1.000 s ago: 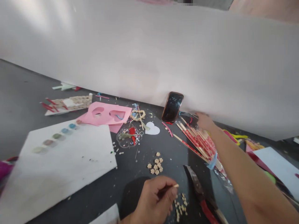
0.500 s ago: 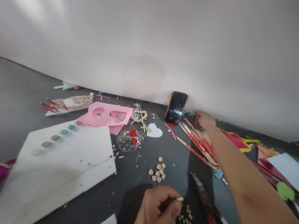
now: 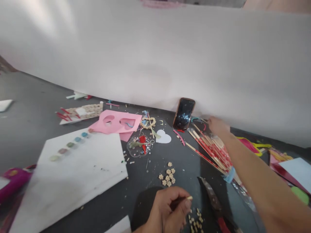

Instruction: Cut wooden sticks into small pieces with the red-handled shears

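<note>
My left hand [image 3: 168, 209] is closed near the bottom edge, pinching a short pale stick piece [image 3: 189, 197] between thumb and fingers. Small cut stick bits [image 3: 196, 220] lie just right of it. My right hand [image 3: 217, 126] reaches far forward to the top of a bundle of red-and-tan sticks [image 3: 212, 149] in a clear wrapper; its fingers are curled against the sticks, and a grip is not clear. A phone [image 3: 184, 113] leans against the white wall just left of that hand.
A white board [image 3: 73, 174] with paint dots lies at left. Pink paper with heart cut-outs [image 3: 117, 122], a white paper heart [image 3: 164, 137], a clear heart tray [image 3: 139, 145], small wooden flowers [image 3: 168, 177] and red-handled cutters [image 3: 213, 204] sit on the dark floor. Coloured paper lies at right.
The view shifted slightly, showing more floor at left. My right hand stays at the top of the stick bundle. My left hand keeps its pinch on the stick piece.
</note>
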The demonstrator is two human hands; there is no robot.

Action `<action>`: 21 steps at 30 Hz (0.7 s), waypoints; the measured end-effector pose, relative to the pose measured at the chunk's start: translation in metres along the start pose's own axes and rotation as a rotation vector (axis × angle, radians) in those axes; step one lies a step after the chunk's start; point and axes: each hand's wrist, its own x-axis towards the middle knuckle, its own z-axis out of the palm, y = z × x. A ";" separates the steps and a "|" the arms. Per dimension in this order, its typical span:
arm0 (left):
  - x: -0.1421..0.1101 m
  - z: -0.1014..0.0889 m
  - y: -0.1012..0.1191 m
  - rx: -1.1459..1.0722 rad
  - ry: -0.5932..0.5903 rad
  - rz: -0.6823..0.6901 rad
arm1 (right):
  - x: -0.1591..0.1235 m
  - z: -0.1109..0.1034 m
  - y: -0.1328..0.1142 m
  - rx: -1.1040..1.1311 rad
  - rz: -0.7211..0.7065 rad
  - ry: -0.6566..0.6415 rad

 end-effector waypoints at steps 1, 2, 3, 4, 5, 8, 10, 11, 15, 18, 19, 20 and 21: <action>0.000 0.000 0.001 -0.003 -0.016 -0.005 | -0.008 -0.009 0.001 0.000 -0.017 0.007; 0.001 0.000 0.002 -0.009 -0.032 -0.011 | -0.017 -0.017 0.001 0.003 -0.040 0.018; 0.001 0.000 0.004 -0.017 -0.032 -0.008 | -0.029 -0.026 0.001 0.007 -0.067 0.029; 0.001 0.000 0.005 -0.022 -0.031 -0.001 | -0.042 -0.034 0.000 0.015 -0.101 0.038; 0.001 0.000 0.007 -0.032 -0.023 0.006 | -0.057 -0.040 -0.002 0.025 -0.139 0.045; 0.000 0.000 0.012 -0.045 0.006 0.045 | -0.116 -0.048 -0.011 0.060 -0.297 0.025; 0.000 -0.001 0.014 -0.049 0.020 0.096 | -0.160 -0.045 -0.018 0.072 -0.421 -0.021; 0.001 -0.001 0.015 -0.054 0.033 0.110 | -0.181 -0.042 -0.021 0.074 -0.475 -0.041; 0.002 -0.005 0.014 -0.086 0.074 0.180 | -0.251 -0.027 -0.030 0.062 -0.613 -0.112; 0.002 -0.005 0.013 -0.087 0.060 0.211 | -0.281 -0.018 -0.032 0.047 -0.617 -0.119; 0.001 -0.005 0.013 -0.079 0.053 0.222 | -0.288 -0.016 -0.032 0.045 -0.615 -0.119; -0.001 -0.005 0.012 -0.071 0.048 0.232 | -0.293 -0.014 -0.032 0.046 -0.615 -0.121; -0.002 -0.005 0.013 -0.063 0.047 0.241 | -0.298 -0.013 -0.032 0.050 -0.617 -0.122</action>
